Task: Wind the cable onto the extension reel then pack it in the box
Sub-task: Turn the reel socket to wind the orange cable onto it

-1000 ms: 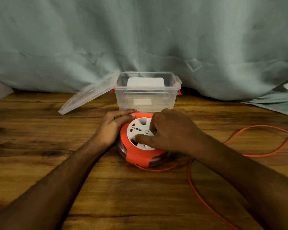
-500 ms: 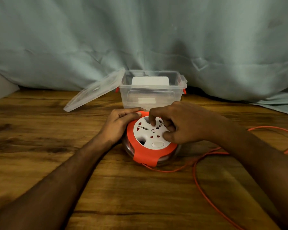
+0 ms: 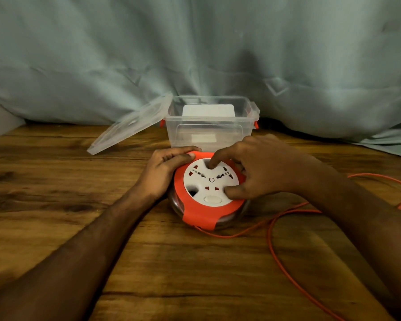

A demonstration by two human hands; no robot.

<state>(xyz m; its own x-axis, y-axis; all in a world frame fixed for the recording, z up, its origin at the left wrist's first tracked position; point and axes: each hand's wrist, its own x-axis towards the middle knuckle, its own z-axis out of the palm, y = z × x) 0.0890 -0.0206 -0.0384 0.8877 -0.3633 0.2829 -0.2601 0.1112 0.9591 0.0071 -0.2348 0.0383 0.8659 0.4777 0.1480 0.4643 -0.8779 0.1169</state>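
Note:
An orange extension reel (image 3: 202,216) with a white socket face lies flat on the wooden table (image 3: 56,205). My left hand (image 3: 164,170) grips its left rim, fingers curled over the far edge. My right hand (image 3: 257,167) holds the white socket disc, index fingertip in a finger hole and thumb pressed on the near side. An orange cable (image 3: 273,242) runs out from under the reel's front and loops loose across the table to the right. The clear plastic box (image 3: 208,133) stands open just behind the reel.
The box's clear lid (image 3: 130,126) leans against its left side, one edge on the table. A grey-green cloth (image 3: 195,54) hangs behind the table. Bare wood lies to the left and in front of the reel.
My right hand has swung round on the white disc from the near side to the far-right side, turning it. The loose cable has drawn closer to the reel. My left hand has stayed on the rim.

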